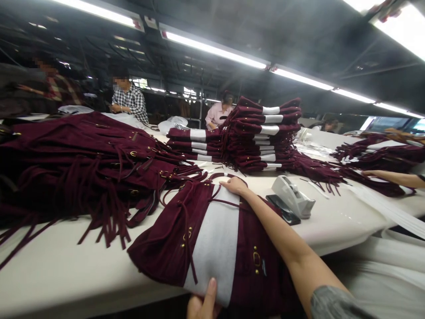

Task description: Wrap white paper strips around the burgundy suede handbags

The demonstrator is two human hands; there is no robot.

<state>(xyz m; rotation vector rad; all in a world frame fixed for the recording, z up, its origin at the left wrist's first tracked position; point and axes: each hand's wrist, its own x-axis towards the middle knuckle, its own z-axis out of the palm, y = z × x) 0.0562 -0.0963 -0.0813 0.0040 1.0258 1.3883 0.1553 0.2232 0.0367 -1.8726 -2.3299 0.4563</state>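
A maroon bag (pixel 166 241) with thin straps and brass-coloured buckles lies tilted over the table's front edge. A pale grey band (pixel 215 230) wraps across its middle. At the near edge of the bag, my left hand (pixel 204 305) grips the band and bag, thumb on top and fingers mostly hidden beneath. My right hand (pixel 234 185) is closed on the far edge of the bag, by the band and the looped handle; its fingertips are partly out of sight. My right forearm crosses over the bag's right side.
Loose maroon bags with fringes (pixel 83 164) heap on the left. Banded bags (pixel 265 137) stand in a tall stack behind. A grey tape dispenser (pixel 292 197) and a dark phone (pixel 282 208) sit to the right. Another person's arm (pixel 392 177) reaches in at right; several people work behind.
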